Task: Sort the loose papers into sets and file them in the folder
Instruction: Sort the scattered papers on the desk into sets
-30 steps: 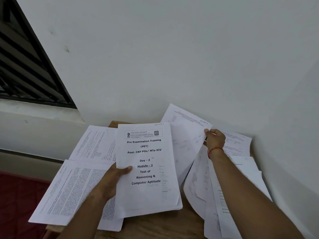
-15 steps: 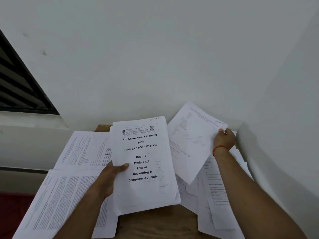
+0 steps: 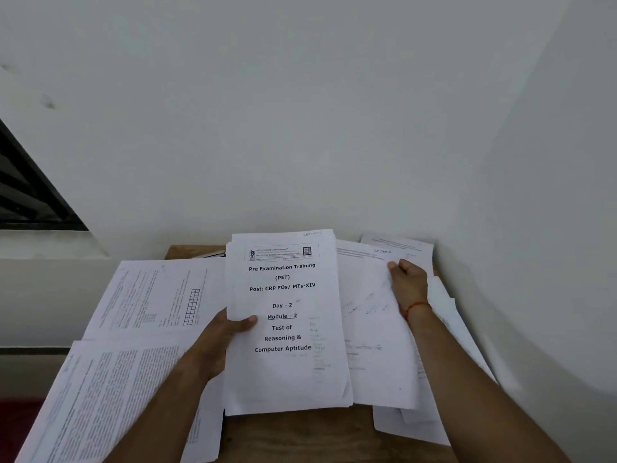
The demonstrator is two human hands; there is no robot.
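A wooden table [image 3: 300,436] is set into the corner of a plain white wall [image 3: 300,128]. Above its middle a thick stack [image 3: 287,379] of papers is gripped at its left edge by the left hand [image 3: 220,342], the thumb laid across the cover and the fingers hidden beneath. On the cover is printed "Pre Examination Training (PET) / Post: CRP POs/ MTs-XIV / Day - 2 / Module - 2 / Test of Reasoning & Computer Aptitude", under a letterhead with a QR code. Just right of the stack, a single sheet [image 3: 374,345] bearing faint pen marks is pinched near its top by the curled right hand [image 3: 409,282]; a red thread [image 3: 415,307] is worn at that wrist. Further right, loose sheets [image 3: 447,315] are piled. Left of the stack, closely printed pages [image 3: 150,295] are spread overlapping, their text too small to be read. A dark window grille [image 3: 26,195] is seen far left of the stack.
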